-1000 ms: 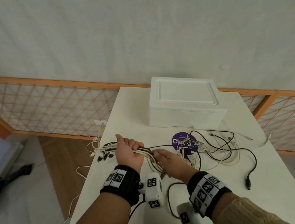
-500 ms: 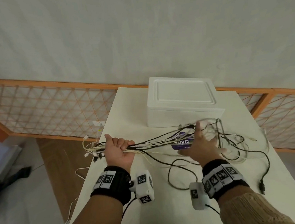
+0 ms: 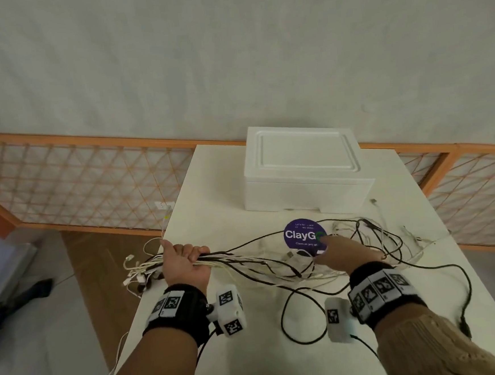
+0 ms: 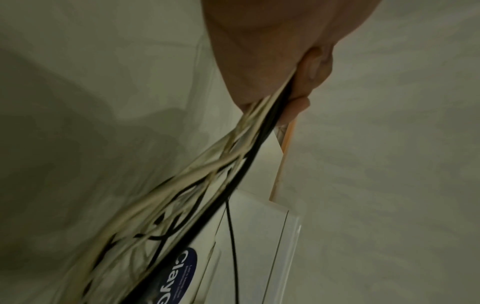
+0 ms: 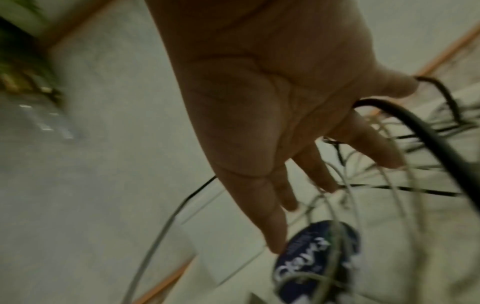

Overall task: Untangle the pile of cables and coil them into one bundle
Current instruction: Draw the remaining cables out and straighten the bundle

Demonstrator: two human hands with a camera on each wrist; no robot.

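Observation:
A tangle of white and black cables (image 3: 261, 264) stretches across the white table (image 3: 254, 364). My left hand (image 3: 184, 260) grips the gathered strands in a fist at the table's left edge, and their plug ends (image 3: 137, 273) stick out past it. In the left wrist view the fingers (image 4: 306, 78) curl round the cable bundle (image 4: 233, 164). My right hand (image 3: 343, 250) lies over the loose strands by the purple sticker (image 3: 301, 233), with its fingers (image 5: 314, 174) straight and spread. A black cable (image 5: 428, 133) runs past the thumb; nothing is pinched.
A white foam box (image 3: 304, 174) stands at the back of the table. A black cable loop (image 3: 303, 316) lies near my right wrist, and a black plug (image 3: 464, 325) sits by the right edge. An orange lattice fence (image 3: 78, 194) runs behind.
My right hand slid right along the bundle away from the left hand, lifted loops of cable, then came down flat by the sticker. The cables now lie lower. The left hand keeps its grip.

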